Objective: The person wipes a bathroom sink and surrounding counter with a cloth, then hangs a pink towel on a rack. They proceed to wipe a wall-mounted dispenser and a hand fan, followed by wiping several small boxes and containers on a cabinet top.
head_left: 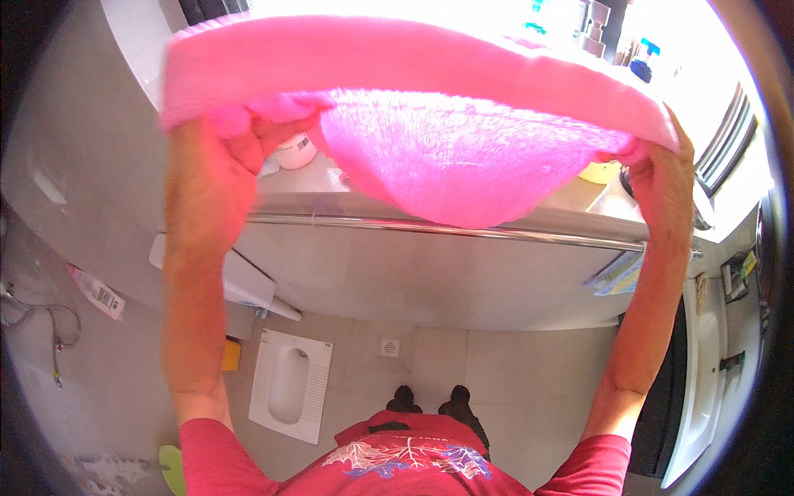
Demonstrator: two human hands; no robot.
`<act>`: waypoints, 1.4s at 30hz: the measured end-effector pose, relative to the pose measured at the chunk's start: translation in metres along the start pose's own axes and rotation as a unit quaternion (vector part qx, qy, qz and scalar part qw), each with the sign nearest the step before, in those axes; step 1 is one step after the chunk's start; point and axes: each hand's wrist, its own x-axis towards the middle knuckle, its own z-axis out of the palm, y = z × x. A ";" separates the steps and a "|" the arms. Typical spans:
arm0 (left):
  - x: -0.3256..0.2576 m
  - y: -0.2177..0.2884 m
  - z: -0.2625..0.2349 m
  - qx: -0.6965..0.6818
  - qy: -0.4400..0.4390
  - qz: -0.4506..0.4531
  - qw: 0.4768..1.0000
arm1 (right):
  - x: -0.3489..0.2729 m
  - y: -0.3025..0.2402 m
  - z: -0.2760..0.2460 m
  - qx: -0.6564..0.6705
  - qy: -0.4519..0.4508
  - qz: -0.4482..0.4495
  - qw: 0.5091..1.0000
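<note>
Pink plush cloth [471,161] — one, raised, long axis left to right — hangs between left hand [225,169] and right hand [662,178], an end clamped in each, neither nearer, hiding part of the ledge [289,183] beside the metal rail [364,221].

L hand [234,153] & R hand [659,174] both gripping; arms [197,306] extended fwd, well apart.

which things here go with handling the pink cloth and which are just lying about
In use:
pink fluffy cloth, held at its two ends
left hand
right hand

Just about:
white container
blue bottle
squat toilet
floor drain
</note>
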 end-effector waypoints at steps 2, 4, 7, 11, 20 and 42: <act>0.006 0.013 0.008 -0.021 0.017 0.014 1.000 | -0.001 -0.010 -0.005 0.036 -0.011 -0.010 0.999; 0.008 0.015 0.009 -0.047 0.030 0.016 0.998 | -0.007 -0.016 -0.003 -0.019 0.002 -0.046 0.999; 0.005 -0.010 0.001 -0.065 0.049 -0.011 0.997 | -0.011 -0.007 -0.002 -0.008 -0.031 -0.069 0.997; 0.007 -0.020 0.002 0.022 0.066 -0.018 0.997 | -0.013 -0.012 0.006 0.048 0.005 -0.020 0.999; 0.004 -0.017 0.002 0.011 0.066 -0.001 0.998 | -0.010 -0.013 -0.001 0.051 -0.021 -0.023 0.998; -0.029 -0.074 0.005 0.167 0.111 -0.063 0.978 | -0.035 0.062 0.004 -0.030 0.044 0.034 0.998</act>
